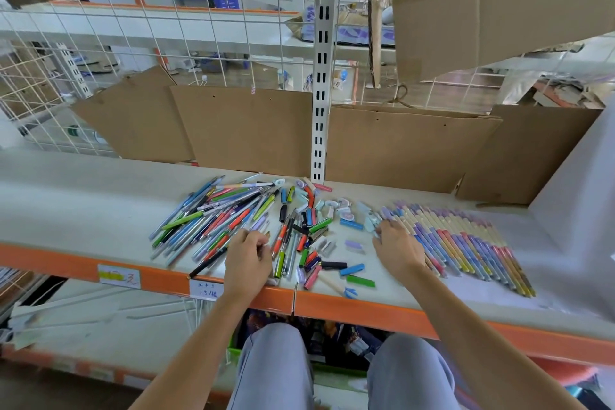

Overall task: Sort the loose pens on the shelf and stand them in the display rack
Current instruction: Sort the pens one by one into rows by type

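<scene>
A heap of loose pens (213,216) in many colours lies on the pale shelf (83,210), left of centre. Short caps and pen parts (309,230) are scattered in the middle. To the right, a neat row of pastel pens (466,243) lies side by side. My left hand (248,260) rests at the near edge of the heap, its curled fingers pinching a thin pen there. My right hand (397,248) lies knuckles up at the left end of the row, fingertips touching small pale pieces. No display rack is in view.
Brown cardboard sheets (246,130) lean against the wire grid at the back, beside a white slotted upright (321,76). More cardboard (499,3) hangs at upper right. The shelf has an orange front lip (399,313) with price labels (119,276). My knees are below.
</scene>
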